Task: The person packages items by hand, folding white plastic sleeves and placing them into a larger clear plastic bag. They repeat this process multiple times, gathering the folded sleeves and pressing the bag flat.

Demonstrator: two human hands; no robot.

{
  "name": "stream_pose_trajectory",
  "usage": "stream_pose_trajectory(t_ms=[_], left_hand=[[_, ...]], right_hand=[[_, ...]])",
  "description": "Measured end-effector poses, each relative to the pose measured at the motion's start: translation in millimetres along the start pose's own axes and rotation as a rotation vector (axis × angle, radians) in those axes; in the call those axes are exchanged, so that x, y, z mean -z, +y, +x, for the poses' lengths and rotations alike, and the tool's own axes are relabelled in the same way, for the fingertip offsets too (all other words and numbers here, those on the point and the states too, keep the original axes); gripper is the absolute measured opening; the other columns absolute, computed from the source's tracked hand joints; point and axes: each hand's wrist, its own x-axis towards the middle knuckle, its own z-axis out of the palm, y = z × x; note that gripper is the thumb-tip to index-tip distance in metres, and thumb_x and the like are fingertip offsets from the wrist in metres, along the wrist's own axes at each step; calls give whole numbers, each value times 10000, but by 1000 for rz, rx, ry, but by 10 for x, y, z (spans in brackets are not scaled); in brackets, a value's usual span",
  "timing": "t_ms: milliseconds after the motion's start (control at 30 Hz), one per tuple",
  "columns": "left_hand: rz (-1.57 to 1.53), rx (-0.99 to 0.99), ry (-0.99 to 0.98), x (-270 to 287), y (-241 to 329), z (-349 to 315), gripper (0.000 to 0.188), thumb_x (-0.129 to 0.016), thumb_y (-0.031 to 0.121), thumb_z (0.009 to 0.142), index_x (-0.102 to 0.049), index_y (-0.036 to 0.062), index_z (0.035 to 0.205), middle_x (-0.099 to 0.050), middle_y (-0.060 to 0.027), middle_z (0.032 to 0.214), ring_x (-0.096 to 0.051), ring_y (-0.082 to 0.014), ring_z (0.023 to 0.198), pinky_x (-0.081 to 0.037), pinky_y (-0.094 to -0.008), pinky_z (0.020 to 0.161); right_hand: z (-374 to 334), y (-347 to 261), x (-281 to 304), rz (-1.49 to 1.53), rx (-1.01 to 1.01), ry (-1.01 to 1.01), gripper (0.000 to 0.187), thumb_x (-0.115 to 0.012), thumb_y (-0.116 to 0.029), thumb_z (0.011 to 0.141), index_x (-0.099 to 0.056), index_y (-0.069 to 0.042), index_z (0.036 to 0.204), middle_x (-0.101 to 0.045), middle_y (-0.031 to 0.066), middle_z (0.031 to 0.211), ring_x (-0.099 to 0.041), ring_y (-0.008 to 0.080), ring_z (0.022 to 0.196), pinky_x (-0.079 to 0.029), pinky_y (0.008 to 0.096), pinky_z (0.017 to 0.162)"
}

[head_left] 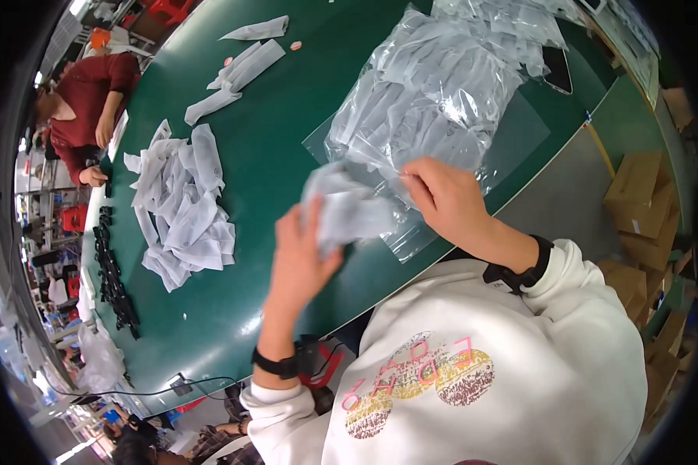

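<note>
My left hand (298, 260) is closed on a small bunch of whitish translucent pouches (349, 208), blurred by motion. These pouches are close to the mouth of a large clear plastic bag (434, 93) lying on the table, filled with many similar pouches. With thumb and fingers pinched together, my right hand (454, 203) grips the near edge of that bag. To the left of my left hand lies a loose pile of whitish pouches (180, 205). What is inside the pouches cannot be made out.
More pouches (248, 68) lie farther back on the green table (264, 155). A row of black parts (112, 279) runs along the left edge, near a person in dark red (93, 108). A dark phone-like device (558, 71) lies by the bag; cardboard boxes (636, 201) stand at right.
</note>
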Motion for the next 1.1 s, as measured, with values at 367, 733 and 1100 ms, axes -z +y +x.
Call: stream_pose_trajectory(t_ms=[367,733,1100], left_hand=[[219,-76,261,-447,564,1553,822,-772,248,746,-385,67,1449,-392,-280,1366,-405,-466,1233,-419,-495,1000],[-401,210,693,-908,596,1572,918,-823,335,720,-353,42,1452,-193,-324,1502,-284,-500,1345,-380,-499,1050],[-448,125,572,-887,368,1429,978,-804,169,713,-221,-56,1465,-234,-371,1470,-270,-523,1367,-358,-491,1070]], right_hand=[[92,-24,180,-4,315,58,178,-667,7,805,-601,-25,967,-591,101,720,-608,274,596,-478,367,520],[161,180,-62,62,293,-245,253,-704,-78,793,-598,-53,1022,-602,90,784,-624,279,661,-496,365,557],[1302,760,-135,-479,349,-344,695,-547,-443,901,-379,-73,1465,-288,99,1565,-254,352,1434,-214,543,1141]])
